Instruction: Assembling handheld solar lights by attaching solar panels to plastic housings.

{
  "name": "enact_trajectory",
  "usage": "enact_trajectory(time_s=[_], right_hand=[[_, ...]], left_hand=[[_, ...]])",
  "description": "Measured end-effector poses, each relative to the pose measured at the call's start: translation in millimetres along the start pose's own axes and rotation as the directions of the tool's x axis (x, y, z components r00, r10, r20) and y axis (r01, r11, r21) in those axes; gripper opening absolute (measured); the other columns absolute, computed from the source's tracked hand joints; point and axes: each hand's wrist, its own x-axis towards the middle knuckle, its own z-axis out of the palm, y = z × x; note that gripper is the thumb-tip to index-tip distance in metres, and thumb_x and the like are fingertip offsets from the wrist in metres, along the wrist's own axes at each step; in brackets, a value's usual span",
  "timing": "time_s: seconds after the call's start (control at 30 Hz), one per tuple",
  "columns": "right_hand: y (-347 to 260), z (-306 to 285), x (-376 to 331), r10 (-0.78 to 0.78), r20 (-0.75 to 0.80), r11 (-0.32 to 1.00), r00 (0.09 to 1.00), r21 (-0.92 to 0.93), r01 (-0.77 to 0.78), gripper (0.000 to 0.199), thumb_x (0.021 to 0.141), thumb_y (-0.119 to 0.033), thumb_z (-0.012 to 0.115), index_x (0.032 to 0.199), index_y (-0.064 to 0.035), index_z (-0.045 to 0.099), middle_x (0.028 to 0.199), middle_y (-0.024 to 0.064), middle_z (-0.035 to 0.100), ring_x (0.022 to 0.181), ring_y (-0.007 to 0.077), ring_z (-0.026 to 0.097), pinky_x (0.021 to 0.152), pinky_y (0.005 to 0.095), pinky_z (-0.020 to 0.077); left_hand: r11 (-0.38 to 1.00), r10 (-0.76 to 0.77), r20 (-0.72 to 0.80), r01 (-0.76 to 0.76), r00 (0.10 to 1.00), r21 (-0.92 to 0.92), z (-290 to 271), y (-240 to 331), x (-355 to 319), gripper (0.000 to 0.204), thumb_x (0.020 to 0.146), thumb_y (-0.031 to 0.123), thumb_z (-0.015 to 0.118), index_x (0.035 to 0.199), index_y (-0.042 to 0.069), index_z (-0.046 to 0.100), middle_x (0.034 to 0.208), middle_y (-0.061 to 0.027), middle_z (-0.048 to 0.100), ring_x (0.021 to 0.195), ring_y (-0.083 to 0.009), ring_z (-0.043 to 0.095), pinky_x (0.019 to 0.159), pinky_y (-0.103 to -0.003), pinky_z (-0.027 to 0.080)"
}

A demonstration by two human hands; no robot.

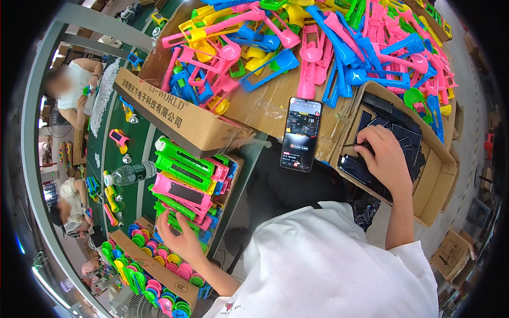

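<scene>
My right hand (pixel 383 156) reaches into a cardboard box (pixel 432 196) of thin, glossy black panels (pixel 408 139). Its fingers are closed on the edge of one dark panel, partly hidden by the hand. On the left, my left hand (pixel 179 236) has its fingers apart beside a row of plastic frames. A green frame (pixel 185 161) and a pink frame with a black panel in it (pixel 181 191) lie in that row. The fingertips are close to the lower green frames; whether they touch is unclear.
A phone with a lit screen (pixel 300 132) lies between my hands on cardboard. Behind it are heaped colourful plastic handles (pixel 318 47). A water bottle (pixel 132 173) lies on the green conveyor belt (pixel 101 143). Round coloured parts fill a box (pixel 154 259) at lower left. Other people sit beyond the belt.
</scene>
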Motion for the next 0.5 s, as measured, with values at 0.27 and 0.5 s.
enact_trajectory(time_s=[0.27, 0.5], right_hand=[[4.9, -1.1, 3.0, -0.030, -0.030, 0.999, 0.999, -0.014, 0.029, 0.018, 0.085, -0.009, 0.075, 0.094, -0.0059, 0.060, 0.092, 0.0098, 0.063, 0.092, 0.0324, 0.060, 0.084, 0.0429, 0.0474], [5.4, -7.2, 0.8, -0.028, -0.020, 1.000, 0.999, -0.010, 0.028, 0.018, 0.083, -0.009, 0.075, 0.091, -0.0057, 0.059, 0.090, 0.0101, 0.062, 0.091, 0.0326, 0.060, 0.082, 0.0431, 0.0472]], left_hand=[[0.428, 0.818, 0.180, -0.369, 0.547, -0.825, 26.9, 135.9, 32.4, 0.025, 0.076, 0.011, 0.082, 0.100, 0.005, 0.075, 0.118, -0.0113, 0.072, 0.106, -0.0298, 0.067, 0.091, -0.043, 0.053], [0.477, 0.794, 0.127, -0.478, 0.595, -0.738, 168.4, 248.1, 80.3, 0.030, 0.084, -0.007, 0.059, 0.109, 0.002, 0.071, 0.117, -0.0170, 0.070, 0.110, -0.0372, 0.066, 0.098, -0.043, 0.051]])
